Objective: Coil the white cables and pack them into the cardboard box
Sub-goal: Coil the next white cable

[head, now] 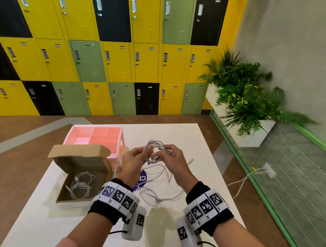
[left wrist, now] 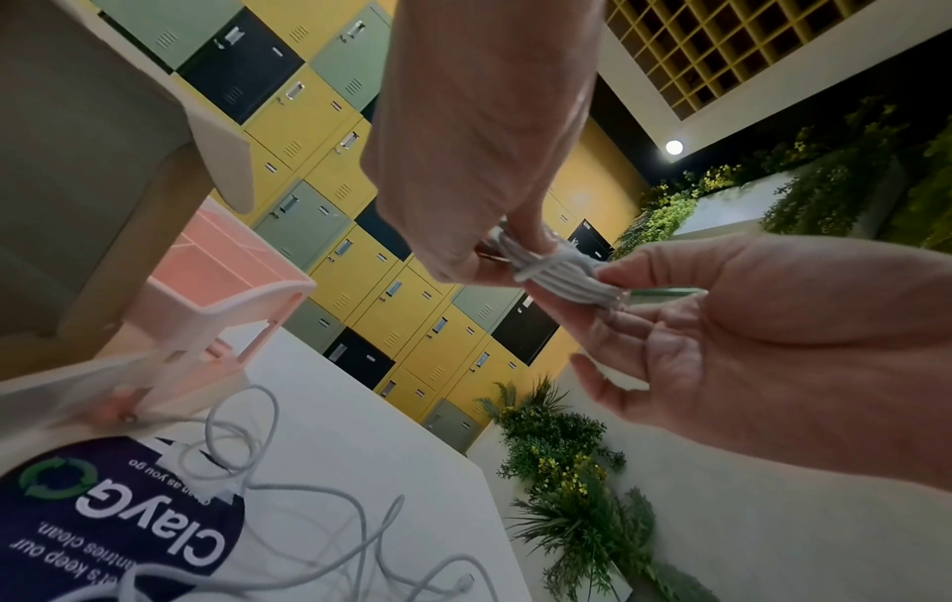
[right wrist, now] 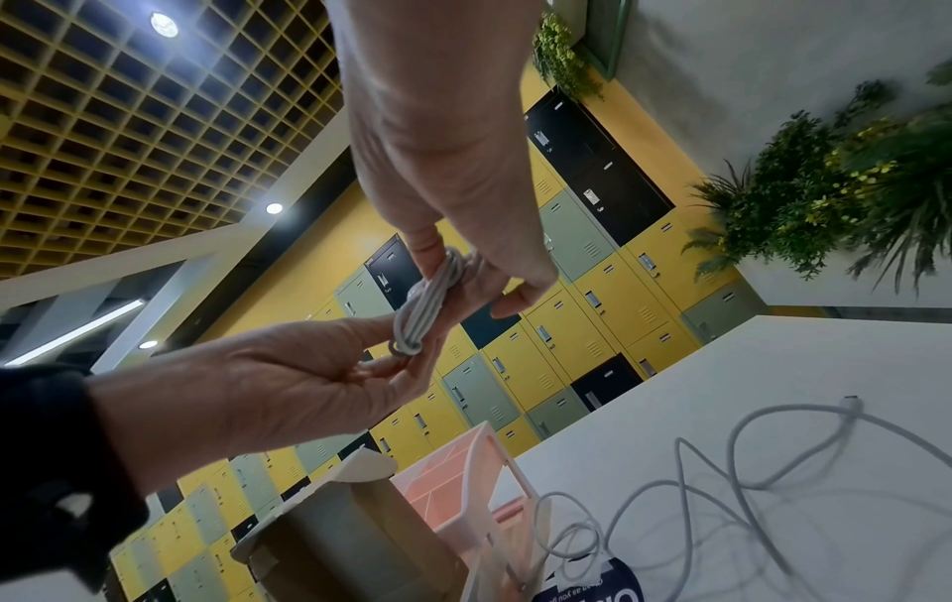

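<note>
Both hands are raised above the white table (head: 203, 165) and share a small coiled white cable (head: 153, 151). My left hand (head: 143, 156) pinches one side of the coil (left wrist: 556, 277). My right hand (head: 166, 151) pinches the other side (right wrist: 433, 297), where a turn of cable wraps round the bundle. An open cardboard box (head: 63, 191) stands at the left of the table and has coiled white cables (head: 81, 185) inside. More loose white cable (head: 159, 189) lies tangled on the table below my hands.
A pink compartment organizer (head: 98, 137) stands behind the box. A dark blue round sticker (head: 142, 180) lies under the loose cable. Another white cord (head: 251, 175) runs across the floor to a wall socket on the right. A planter (head: 251, 134) stands beyond the table's right corner.
</note>
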`<state>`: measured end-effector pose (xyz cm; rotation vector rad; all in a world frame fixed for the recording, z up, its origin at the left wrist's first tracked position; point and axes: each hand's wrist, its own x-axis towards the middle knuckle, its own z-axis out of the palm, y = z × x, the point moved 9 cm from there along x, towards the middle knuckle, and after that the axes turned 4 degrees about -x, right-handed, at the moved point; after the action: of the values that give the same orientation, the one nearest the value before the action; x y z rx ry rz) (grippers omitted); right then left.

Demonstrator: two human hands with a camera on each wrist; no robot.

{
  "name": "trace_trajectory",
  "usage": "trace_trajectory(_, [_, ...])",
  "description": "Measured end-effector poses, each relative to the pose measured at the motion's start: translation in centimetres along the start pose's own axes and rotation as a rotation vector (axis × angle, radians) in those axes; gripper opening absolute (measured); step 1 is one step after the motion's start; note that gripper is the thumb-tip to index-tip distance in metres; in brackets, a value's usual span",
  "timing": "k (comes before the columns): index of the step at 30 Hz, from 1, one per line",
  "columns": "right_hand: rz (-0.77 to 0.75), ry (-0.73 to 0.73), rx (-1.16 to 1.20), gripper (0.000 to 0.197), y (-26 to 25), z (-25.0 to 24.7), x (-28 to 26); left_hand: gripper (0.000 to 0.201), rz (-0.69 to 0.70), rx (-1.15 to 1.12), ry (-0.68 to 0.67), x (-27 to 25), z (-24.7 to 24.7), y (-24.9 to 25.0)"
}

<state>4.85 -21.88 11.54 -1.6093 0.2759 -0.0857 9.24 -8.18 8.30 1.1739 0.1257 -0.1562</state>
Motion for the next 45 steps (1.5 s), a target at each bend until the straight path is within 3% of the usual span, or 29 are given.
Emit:
trace_trajectory(4, [0.012, -0.015, -0.005, 0.02, -0.1, 0.1, 0.2, 0.036, -0.039, -0.021, -0.04, -0.2, 0.2, 0.1])
trace_trajectory(12, [0.027, -0.027, -0.147, 0.018, 0.1, 0.0, 0.3, 0.026, -0.068, 0.063, -0.244, -1.2, 1.7, 0.7])
trace_trajectory(17, [0.01, -0.052, -0.183, 0.013, -0.5, 0.1, 0.1, 0.022, -0.054, 0.079, -0.276, -1.5, 2.1, 1.0])
trace_trajectory(21, [-0.005, -0.068, -0.208, 0.012, -0.9, 0.1, 0.0, 0.031, -0.062, 0.068, -0.29, -1.6, 2.3, 1.2])
trace_trajectory(35, [0.019, -0.13, -0.218, 0.013, -0.7, 0.2, -0.4, 0.029, -0.178, 0.058, -0.421, -2.8, 2.7, 0.4])
trace_trajectory(45, [0.005, -0.186, -0.145, 0.009, -0.8, 0.7, -0.5, 0.034, -0.166, -0.004, -0.415, -3.1, 2.8, 0.5])
